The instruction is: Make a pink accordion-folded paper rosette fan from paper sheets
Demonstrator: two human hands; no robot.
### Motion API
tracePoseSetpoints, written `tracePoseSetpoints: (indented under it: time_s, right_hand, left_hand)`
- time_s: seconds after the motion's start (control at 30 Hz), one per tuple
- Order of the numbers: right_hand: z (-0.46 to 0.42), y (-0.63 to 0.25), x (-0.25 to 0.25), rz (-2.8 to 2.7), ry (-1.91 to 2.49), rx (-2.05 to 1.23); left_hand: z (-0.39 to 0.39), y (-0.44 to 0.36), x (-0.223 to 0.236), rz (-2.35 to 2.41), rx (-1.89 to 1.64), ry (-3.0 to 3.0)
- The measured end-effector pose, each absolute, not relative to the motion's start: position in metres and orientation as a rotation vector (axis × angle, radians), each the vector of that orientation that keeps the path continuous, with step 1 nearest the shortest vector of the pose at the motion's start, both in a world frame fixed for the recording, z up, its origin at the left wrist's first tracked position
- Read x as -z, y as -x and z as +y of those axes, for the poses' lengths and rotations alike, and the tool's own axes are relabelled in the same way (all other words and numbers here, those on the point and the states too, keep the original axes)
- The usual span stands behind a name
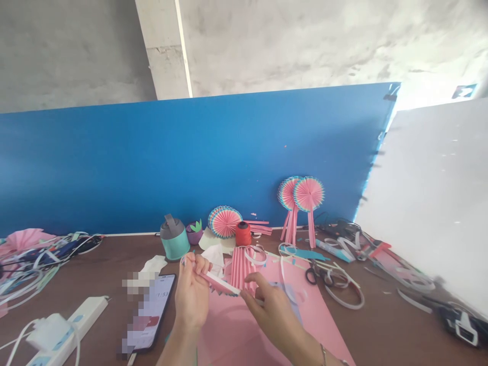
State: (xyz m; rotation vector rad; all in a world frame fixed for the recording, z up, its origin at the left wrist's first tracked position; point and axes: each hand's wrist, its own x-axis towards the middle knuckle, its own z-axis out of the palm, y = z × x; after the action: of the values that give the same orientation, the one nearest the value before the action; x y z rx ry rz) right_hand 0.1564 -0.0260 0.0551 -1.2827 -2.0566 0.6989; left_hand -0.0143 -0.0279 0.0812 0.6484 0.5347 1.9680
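Left hand (192, 290): pinching pleated pink paper (221, 285) | right hand (271, 304): at its end, grip unclear | likely light, springy, crease-prone | best held along folded edges

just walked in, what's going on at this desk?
A person's left hand grips one end of a folded pink paper piece; the right hand has its fingertips at the other end. Below lies a pink sheet. Round pleated pink fans stand by the blue partition.
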Motion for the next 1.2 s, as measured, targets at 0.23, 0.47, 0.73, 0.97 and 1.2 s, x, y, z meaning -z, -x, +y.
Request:
tracePoseSetpoints:
  time_s: [0.23,0.47,0.73,0.97,1.2]
  right_hand:
    - [-0.0247,-0.1585,-0.0542,-2.14,1.213,-0.614]
    - [-0.0249,-0.1589,-0.052,-2.092,1.23,-0.663]
    - [-0.0279,-0.1571,-0.0559,-2.083,1.228,-0.718]
    - [-0.0301,-0.1544,-0.0577,-2.088,1.251,-0.754]
    - [-0.0302,-0.1526,-0.0529,-2.051,1.262,-0.81]
  left_hand:
    - [-0.0271,0.0153,-0.0802,0.556,-1.943,-0.625]
    - [-0.026,0.0158,-0.0793,0.519,-1.949,-0.597]
    - [-0.0259,0.0167,-0.0797,0.52,-1.941,-0.551]
    - [-0.0261,0.0182,-0.0803,0.496,-1.936,-0.531]
    - [-0.0286,0.0178,-0.0838,0.449,-1.926,-0.473]
